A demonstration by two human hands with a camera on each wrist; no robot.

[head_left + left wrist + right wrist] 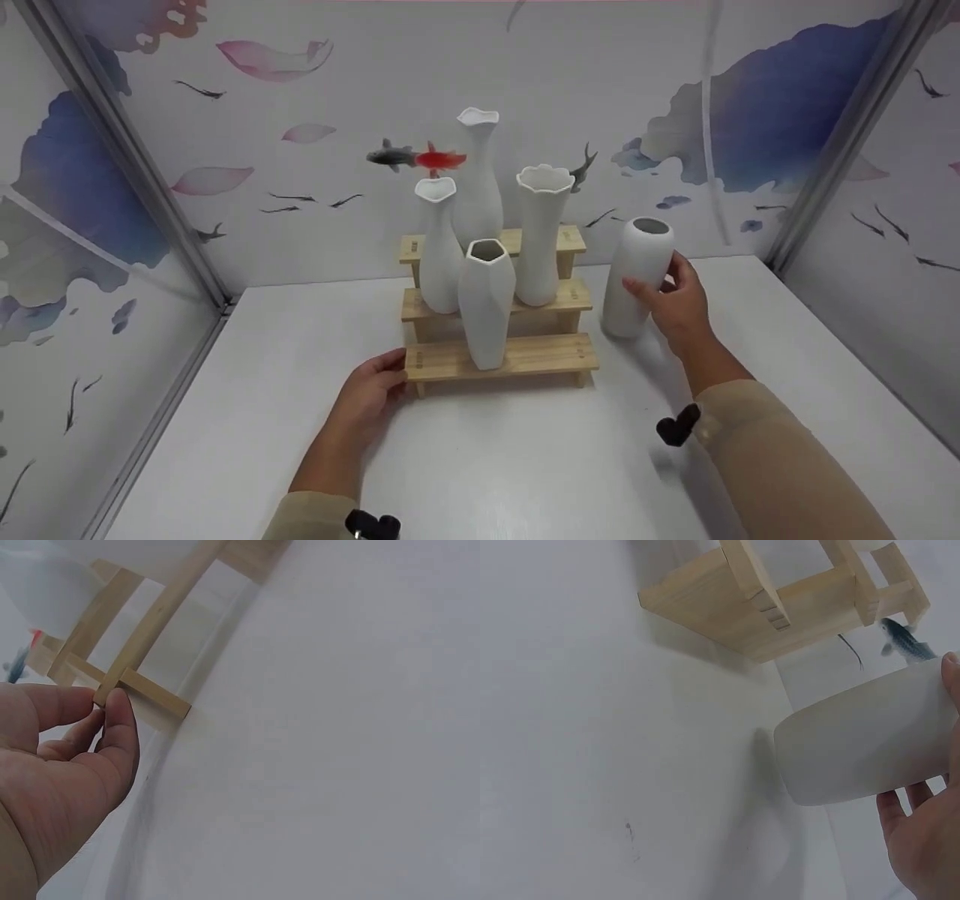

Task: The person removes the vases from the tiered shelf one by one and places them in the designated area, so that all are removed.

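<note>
At the right of the head view, my right hand [681, 304] grips a smooth white cylindrical vase [637, 277] with a round mouth. The vase leans slightly right at its top; whether its base touches the table I cannot tell. My left hand [75, 750] pinches the left end of the lowest step of a three-tier wooden stand [439, 360]. A faceted vase [486, 307] stands on the lowest step. The middle step bears a slim-necked vase [439, 255] at left and a scalloped-rim vase [541, 240] at right. Behind them rises the tallest vase [478, 180] on the top step.
Under everything lies a white table [480, 457]. A white back panel [337, 97] printed with fish, petals and blue washes stands behind the stand, with similar side panels. Metal posts [127, 150] mark the corners.
</note>
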